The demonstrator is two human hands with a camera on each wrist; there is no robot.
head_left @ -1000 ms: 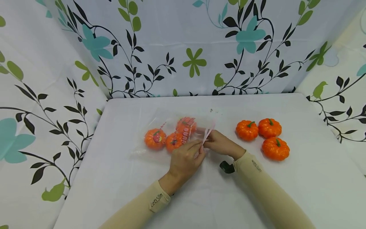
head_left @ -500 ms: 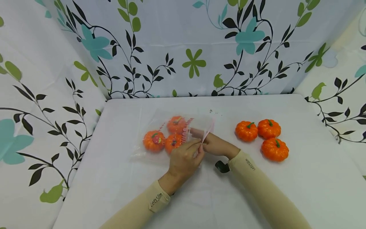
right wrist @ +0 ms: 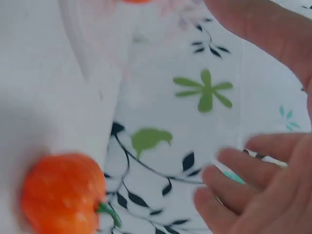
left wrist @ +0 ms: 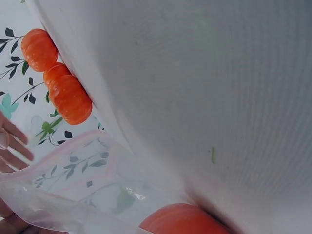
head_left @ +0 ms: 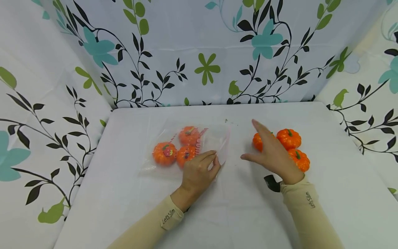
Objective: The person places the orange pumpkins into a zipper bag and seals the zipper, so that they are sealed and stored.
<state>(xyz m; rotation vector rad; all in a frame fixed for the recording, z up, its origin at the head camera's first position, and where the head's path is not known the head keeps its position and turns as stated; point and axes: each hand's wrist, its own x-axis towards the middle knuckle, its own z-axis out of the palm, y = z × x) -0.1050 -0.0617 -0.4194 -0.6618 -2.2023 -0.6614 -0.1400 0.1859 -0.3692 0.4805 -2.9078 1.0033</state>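
Note:
A clear plastic bag (head_left: 214, 138) with pink print lies left of the middle of the table, three small orange pumpkins (head_left: 163, 154) inside it. My left hand (head_left: 199, 173) pinches the bag's near edge by its mouth; in the left wrist view the pink-rimmed mouth (left wrist: 63, 155) gapes. Above the table, my right hand (head_left: 275, 152) holds nothing, its thumb and fingers spread wide. Under and beside it sit three more pumpkins (head_left: 289, 139), two of them partly covered by the hand. One pumpkin (right wrist: 66, 195) shows below the hand in the right wrist view.
The white table (head_left: 124, 207) ends at a patterned curtain (head_left: 174, 45) behind, with more curtain on both sides. A dark strap piece (head_left: 272, 183) sits at my right wrist.
My right hand has come out of the bag and moved right, over the loose pumpkins, with its fingers spread. My left hand has kept its pinch on the bag.

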